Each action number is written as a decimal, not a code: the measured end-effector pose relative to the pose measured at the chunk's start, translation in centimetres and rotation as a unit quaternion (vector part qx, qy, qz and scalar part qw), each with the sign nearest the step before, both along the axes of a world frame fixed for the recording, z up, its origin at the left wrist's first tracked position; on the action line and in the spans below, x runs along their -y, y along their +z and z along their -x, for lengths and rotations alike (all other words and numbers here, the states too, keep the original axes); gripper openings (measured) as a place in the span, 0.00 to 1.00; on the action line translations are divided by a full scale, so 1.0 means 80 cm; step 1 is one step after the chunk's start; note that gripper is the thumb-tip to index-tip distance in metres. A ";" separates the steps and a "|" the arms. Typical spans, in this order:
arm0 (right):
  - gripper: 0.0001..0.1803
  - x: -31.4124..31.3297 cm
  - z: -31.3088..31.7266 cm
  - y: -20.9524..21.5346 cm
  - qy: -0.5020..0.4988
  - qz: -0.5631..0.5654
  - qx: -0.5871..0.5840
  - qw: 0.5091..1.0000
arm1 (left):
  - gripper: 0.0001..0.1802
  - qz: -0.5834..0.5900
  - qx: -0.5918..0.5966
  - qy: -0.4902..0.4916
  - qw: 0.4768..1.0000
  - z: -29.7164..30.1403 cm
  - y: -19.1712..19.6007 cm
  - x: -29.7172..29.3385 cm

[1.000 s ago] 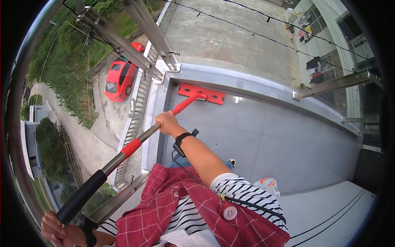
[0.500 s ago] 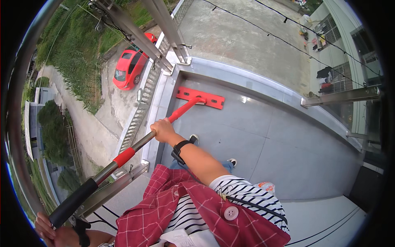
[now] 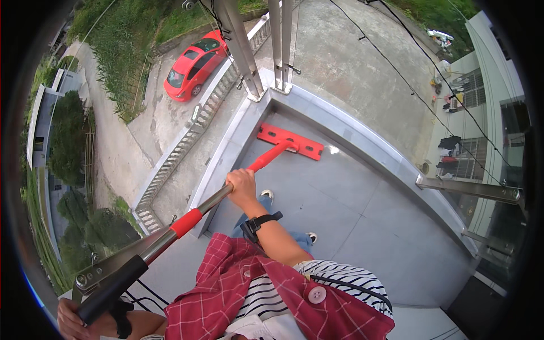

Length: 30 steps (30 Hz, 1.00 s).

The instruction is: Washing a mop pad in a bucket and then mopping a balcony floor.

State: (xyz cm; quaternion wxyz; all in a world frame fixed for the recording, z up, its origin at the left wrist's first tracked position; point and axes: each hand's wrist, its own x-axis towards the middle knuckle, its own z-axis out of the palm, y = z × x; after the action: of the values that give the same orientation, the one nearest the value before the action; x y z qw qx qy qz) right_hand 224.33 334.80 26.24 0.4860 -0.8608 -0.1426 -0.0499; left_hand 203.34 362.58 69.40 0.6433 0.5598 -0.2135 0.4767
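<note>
A flat mop with a wide red head (image 3: 290, 141) lies across the grey tiled floor, close to the inner corner of the low ledge. Its metal pole with red and black sleeves slants down to the lower left. My right hand (image 3: 242, 186) wraps round the pole just below the red neck. At the far end of the black grip (image 3: 113, 290), my left hand (image 3: 79, 322) is closed round its tip, partly cut off by the picture's dark rim. Black straps sit on both wrists. The underside of the mop head is hidden.
A pale raised ledge (image 3: 351, 127) bounds the floor, with metal posts (image 3: 280, 51) at its corner and a metal rail (image 3: 470, 188) at the right. My shoes (image 3: 267, 195) stand behind the mop head. Cables hang beyond the ledge; a red car (image 3: 195, 68) is parked below.
The view has shifted, so the corner and mop appear farther right. Against the ledge, the mop head sits in nearly the same spot near the corner. Both hands keep their hold.
</note>
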 end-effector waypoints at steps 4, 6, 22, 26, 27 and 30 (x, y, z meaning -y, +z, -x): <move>0.07 0.022 -0.060 -0.025 -0.056 0.010 0.019 0.998 | 0.14 0.017 -0.040 -0.067 0.997 -0.088 -0.049 0.062; 0.07 0.012 -0.062 -0.029 -0.021 0.026 0.013 0.999 | 0.13 0.009 -0.054 -0.024 0.998 -0.093 -0.053 0.061; 0.06 0.054 0.005 -0.004 0.256 0.119 -0.078 0.956 | 0.05 0.033 -0.105 0.130 0.985 -0.001 -0.005 0.149; 0.03 0.056 0.035 0.014 0.382 0.176 -0.080 0.904 | 0.05 0.087 -0.130 0.203 0.966 0.083 0.017 0.194; 0.04 0.055 0.046 0.018 0.423 0.194 -0.072 0.882 | 0.05 0.089 -0.133 0.213 0.964 0.095 0.024 0.213; 0.04 0.048 0.076 0.014 0.500 0.174 -0.071 0.845 | 0.08 0.113 -0.181 0.377 0.901 0.133 0.042 0.261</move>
State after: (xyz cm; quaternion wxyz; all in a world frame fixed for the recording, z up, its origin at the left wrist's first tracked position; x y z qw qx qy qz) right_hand 218.27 330.98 27.37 0.2957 -0.7445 -0.5253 0.2868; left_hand 192.73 341.67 72.73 0.5023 0.5986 0.1890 0.5947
